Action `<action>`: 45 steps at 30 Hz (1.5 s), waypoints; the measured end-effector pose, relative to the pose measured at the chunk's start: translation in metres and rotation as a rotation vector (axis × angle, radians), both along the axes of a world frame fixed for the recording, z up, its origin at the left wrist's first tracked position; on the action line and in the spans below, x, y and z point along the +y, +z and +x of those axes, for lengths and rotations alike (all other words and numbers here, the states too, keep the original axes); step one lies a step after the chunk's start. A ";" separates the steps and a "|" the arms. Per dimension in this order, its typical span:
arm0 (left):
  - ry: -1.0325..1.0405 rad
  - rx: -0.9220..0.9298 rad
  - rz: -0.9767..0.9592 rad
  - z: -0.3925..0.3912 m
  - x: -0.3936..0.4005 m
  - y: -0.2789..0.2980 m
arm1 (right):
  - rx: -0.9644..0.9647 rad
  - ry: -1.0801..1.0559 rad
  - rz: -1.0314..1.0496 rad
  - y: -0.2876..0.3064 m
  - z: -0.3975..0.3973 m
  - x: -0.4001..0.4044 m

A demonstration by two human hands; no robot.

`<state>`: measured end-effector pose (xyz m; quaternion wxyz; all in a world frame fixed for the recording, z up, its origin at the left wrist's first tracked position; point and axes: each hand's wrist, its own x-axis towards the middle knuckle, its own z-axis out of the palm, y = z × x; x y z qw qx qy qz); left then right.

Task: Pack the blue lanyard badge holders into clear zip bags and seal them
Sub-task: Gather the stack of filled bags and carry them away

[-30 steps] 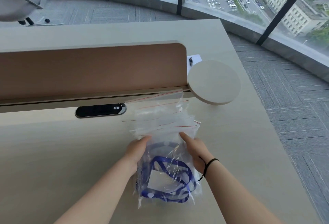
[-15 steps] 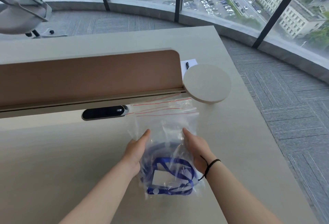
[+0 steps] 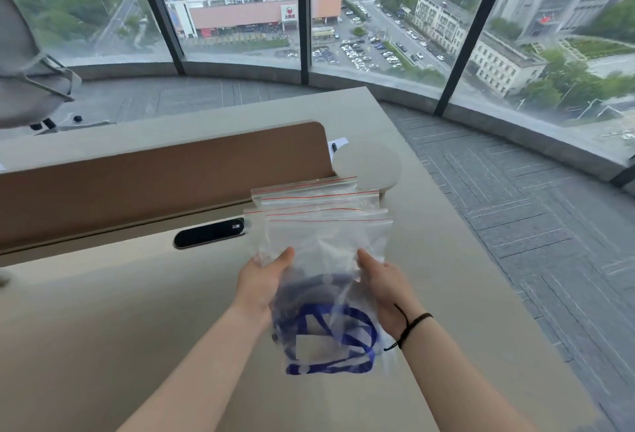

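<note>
Both hands hold a stack of clear zip bags (image 3: 323, 242) up above the tabletop (image 3: 103, 311). The left hand (image 3: 263, 282) grips the stack's left edge, thumb on the front, and the right hand (image 3: 386, 289) grips the right edge the same way. The blue lanyard badge holder (image 3: 330, 339) sits coiled at the bottom of the front bag. Red zip lines fan out along the top.
</note>
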<state>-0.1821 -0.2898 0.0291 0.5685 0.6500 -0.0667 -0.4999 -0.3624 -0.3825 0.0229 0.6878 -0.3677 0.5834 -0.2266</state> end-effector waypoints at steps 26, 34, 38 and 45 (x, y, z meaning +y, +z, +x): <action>-0.607 -0.541 -0.270 -0.369 0.023 0.091 | 0.104 -0.625 -0.238 0.076 -0.393 0.150; -0.567 -0.484 -0.293 -0.568 -0.013 0.091 | 0.061 -0.714 -0.305 0.074 -0.589 0.124; -0.549 -0.495 -0.281 -0.626 -0.040 0.094 | 0.040 -0.716 -0.304 0.084 -0.647 0.085; -0.525 -0.545 -0.308 -0.666 -0.133 0.096 | 0.058 -0.705 -0.353 0.090 -0.686 -0.020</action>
